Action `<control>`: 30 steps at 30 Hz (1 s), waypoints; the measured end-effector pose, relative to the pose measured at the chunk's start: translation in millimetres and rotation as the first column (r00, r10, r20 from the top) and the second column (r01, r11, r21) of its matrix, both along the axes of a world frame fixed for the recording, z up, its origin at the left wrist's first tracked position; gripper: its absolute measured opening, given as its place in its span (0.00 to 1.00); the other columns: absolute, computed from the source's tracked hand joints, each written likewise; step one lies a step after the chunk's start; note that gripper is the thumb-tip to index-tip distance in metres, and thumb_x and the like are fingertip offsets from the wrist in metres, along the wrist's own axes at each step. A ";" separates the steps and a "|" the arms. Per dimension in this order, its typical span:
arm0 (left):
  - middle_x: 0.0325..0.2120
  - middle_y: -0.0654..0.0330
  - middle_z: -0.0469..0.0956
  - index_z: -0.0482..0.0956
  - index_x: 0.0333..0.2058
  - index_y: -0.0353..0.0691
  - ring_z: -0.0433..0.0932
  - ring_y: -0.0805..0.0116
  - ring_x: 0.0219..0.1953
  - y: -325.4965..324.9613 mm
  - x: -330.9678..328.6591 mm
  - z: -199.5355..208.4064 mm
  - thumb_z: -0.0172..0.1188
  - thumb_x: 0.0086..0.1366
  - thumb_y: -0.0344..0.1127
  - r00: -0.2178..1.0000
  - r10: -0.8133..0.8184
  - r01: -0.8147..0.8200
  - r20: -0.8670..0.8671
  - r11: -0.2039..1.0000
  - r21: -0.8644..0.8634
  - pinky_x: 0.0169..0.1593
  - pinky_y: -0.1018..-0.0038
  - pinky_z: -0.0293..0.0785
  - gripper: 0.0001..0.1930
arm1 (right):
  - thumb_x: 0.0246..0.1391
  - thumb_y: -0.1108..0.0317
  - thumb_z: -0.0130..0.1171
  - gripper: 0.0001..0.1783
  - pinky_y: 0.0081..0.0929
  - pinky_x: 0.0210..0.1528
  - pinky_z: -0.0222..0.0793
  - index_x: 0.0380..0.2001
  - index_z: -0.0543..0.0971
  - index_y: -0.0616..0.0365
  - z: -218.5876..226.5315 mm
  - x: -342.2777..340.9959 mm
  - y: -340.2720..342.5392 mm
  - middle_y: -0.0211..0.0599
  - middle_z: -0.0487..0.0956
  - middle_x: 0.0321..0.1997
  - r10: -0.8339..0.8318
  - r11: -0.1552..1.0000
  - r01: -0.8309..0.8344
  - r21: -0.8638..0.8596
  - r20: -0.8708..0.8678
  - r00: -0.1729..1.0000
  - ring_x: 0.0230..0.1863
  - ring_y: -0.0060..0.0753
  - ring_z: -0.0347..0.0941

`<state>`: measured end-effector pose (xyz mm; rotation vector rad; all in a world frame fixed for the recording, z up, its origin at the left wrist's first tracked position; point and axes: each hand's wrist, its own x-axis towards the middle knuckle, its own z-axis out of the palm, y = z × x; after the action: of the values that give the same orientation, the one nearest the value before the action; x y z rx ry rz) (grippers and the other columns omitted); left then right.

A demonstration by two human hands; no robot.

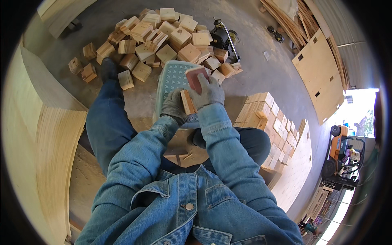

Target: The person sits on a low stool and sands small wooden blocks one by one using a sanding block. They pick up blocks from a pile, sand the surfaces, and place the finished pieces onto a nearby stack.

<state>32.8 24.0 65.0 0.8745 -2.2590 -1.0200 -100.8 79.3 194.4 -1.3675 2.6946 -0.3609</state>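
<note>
Both of my hands wear grey gloves and work over a pale teal plastic stool (165, 83) with a patterned top. My right hand (210, 94) is closed on a reddish-brown sanding block (193, 81) with a pale edge, tilted above the stool. Just below and to the left, my left hand (173, 108) grips a small wooden block (188, 102) by its side. The fingers of the left hand are partly hidden behind that block. The sanding block is close to the wooden block; I cannot tell whether they touch.
Beyond the stool lies a loose heap of wooden blocks (167, 30), with a metal-and-black tool (224, 38) at its right edge. Stacked blocks (265, 112) stand at my right. Plywood (53, 134) curves along the left. A forklift (341, 153) stands far right.
</note>
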 end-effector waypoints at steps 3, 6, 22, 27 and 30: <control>0.58 0.50 0.70 0.65 0.64 0.47 0.70 0.45 0.61 -7.0 2.3 4.4 0.77 0.49 0.49 0.996 -0.081 0.080 0.037 0.996 0.032 0.68 0.57 0.66 0.45 | 0.52 0.48 0.72 0.39 0.58 0.62 0.72 0.67 0.75 0.39 3.6 28.9 47.3 0.53 0.69 0.71 0.018 1.000 -0.018 -0.004 -0.043 0.999 0.63 0.66 0.72; 0.56 0.49 0.72 0.67 0.63 0.46 0.72 0.46 0.59 -22.4 -2.5 -1.7 0.77 0.50 0.49 0.975 -0.200 0.188 0.096 0.975 0.121 0.65 0.58 0.69 0.43 | 0.51 0.50 0.74 0.39 0.57 0.61 0.72 0.67 0.76 0.41 2.1 54.8 95.6 0.55 0.70 0.70 0.031 0.998 -0.034 -0.044 -0.068 0.997 0.61 0.67 0.73; 0.63 0.53 0.73 0.66 0.66 0.43 0.74 0.55 0.65 -18.2 -18.0 -71.6 0.65 0.65 0.44 0.778 0.258 0.482 -0.573 0.339 0.808 0.64 0.56 0.78 0.33 | 0.55 0.54 0.68 0.34 0.50 0.58 0.72 0.65 0.74 0.44 -0.9 -19.6 -3.8 0.52 0.71 0.65 -0.131 0.991 0.127 0.032 0.200 0.971 0.59 0.59 0.74; 0.64 0.52 0.73 0.65 0.68 0.42 0.74 0.55 0.65 -32.7 -7.0 -71.3 0.58 0.72 0.43 0.766 0.298 0.517 -0.569 0.239 0.822 0.64 0.57 0.79 0.29 | 0.55 0.53 0.69 0.38 0.51 0.59 0.72 0.68 0.72 0.43 17.9 3.9 28.0 0.51 0.70 0.66 -0.082 0.997 0.075 0.036 0.237 0.968 0.60 0.59 0.74; 0.65 0.52 0.72 0.65 0.68 0.41 0.75 0.55 0.65 -34.6 -8.0 -68.6 0.54 0.75 0.43 0.761 0.305 0.537 -0.572 0.198 0.820 0.64 0.57 0.80 0.27 | 0.54 0.53 0.70 0.40 0.52 0.60 0.72 0.70 0.71 0.44 32.7 25.0 66.7 0.51 0.70 0.67 -0.084 0.996 0.072 0.051 0.279 0.957 0.61 0.59 0.73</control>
<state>24.8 -10.5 -3.6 0.5213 -0.7893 -2.5204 -75.8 146.0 227.1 -1.1066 2.5104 -0.4668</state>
